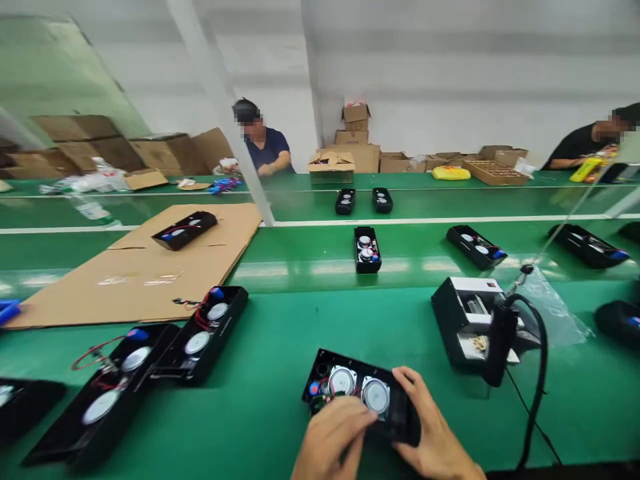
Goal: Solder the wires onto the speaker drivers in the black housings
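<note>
A pale wall (450,80) backs the room, with a glossy green worktable (260,420) in front of it. Left of the hands, two open black oblong housings with white round speakers and red wires, a nearer one (107,400) and a farther one (205,333), lie touching or nearly so. Beyond them, a flat brown cardboard sheet (120,267) bears a similar black housing (185,230). Farther past the hands, a co-worker in a dark blue top (273,147) leans over the far bench. The left hand (337,433) has its fingers bunched over the near edge of an open black oblong housing with two white round speakers (360,387), directly before the person; whether they pinch anything cannot be told. The right hand (430,427) curls thumb and fingers around that housing's right end, gripping it. Right of the hands stands a black-and-white boxy device (470,323), with a black cylindrical tool (501,340) hanging upright just before it.
</note>
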Motion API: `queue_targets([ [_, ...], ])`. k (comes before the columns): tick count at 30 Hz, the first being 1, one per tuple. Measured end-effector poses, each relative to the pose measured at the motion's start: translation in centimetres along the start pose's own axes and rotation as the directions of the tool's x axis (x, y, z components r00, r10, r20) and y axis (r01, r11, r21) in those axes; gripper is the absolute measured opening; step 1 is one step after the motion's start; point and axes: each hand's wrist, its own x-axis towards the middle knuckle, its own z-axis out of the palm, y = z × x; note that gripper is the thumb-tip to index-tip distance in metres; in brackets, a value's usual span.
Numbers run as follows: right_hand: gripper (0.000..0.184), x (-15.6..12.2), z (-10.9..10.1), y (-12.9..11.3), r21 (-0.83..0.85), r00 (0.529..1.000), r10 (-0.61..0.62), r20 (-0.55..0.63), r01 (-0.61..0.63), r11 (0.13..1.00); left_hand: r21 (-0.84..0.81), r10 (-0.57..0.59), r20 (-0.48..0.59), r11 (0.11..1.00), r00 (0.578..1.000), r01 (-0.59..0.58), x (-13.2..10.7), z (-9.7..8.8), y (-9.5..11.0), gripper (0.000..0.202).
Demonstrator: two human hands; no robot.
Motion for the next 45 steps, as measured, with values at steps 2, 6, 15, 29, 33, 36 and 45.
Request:
queue_targets([
  [2,0.107,0.1,-5.3,0.0,-0.061,0.984,0.088,0.156,-0.080,0.995,-0.033,0.014,-0.017,0.999,1.000,-0.015,0.1,-2.0,-0.4,0.026],
  [6,0.100,-0.7,-12.4,-0.8,-0.208,0.947,0.216,0.238,-0.167,0.964,0.019,-0.010,0.039,1.000,0.999,0.009,0.3,-3.8,-1.8,0.014],
  [15,0.036,-1.4,-5.9,-4.2,-0.188,0.979,-0.204,-0.004,0.199,0.962,0.074,0.185,0.169,0.977,0.968,-0.200,0.3,-0.4,-2.0,0.030],
  [29,0.025,1.2,-6.9,-6.3,-0.430,0.961,-0.254,0.109,0.276,0.860,0.083,-0.030,0.262,0.996,0.965,0.008,0.9,3.4,-2.1,0.030],
  [33,0.033,1.1,-6.5,-6.7,-0.478,0.950,-0.083,0.302,0.226,0.849,0.151,-0.009,0.380,0.987,0.925,-0.053,0.6,3.5,-1.9,0.035],
  [36,0.036,1.8,-6.6,-6.1,-0.439,0.930,-0.015,0.367,0.188,0.878,0.193,-0.009,0.447,0.977,0.894,-0.086,0.4,3.9,-1.9,0.053],
  [45,0.040,2.6,-7.7,-6.0,-0.331,0.903,-0.036,0.429,0.194,0.923,0.144,0.016,0.468,0.985,0.884,-0.095,-0.3,4.5,-2.0,0.032],
])
